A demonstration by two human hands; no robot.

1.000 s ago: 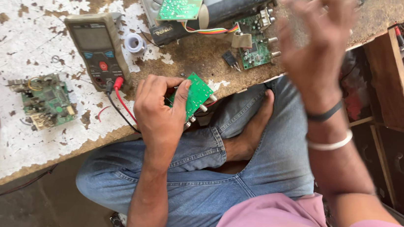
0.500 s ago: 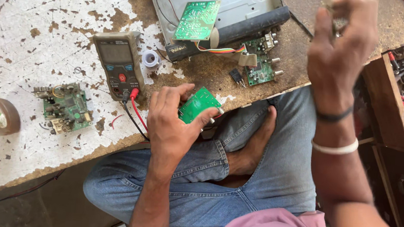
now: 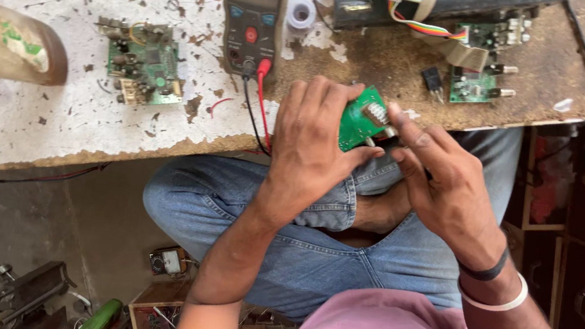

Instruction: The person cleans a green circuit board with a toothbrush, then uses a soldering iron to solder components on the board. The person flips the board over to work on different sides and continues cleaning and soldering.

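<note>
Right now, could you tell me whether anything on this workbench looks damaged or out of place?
The workbench top is badly worn: its white coating has flaked off in patches, baring brown board. Nothing else stands out.

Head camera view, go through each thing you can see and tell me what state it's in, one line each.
Small green circuit board: held in the left hand, off the bench.
Right hand: fingertips pinching a metal part at the board's edge.
Multimeter: lying flat, red and black leads plugged in.
Loose circuit board: lying flat on the workbench, untouched.
Solder spool: resting beside the multimeter.
</note>
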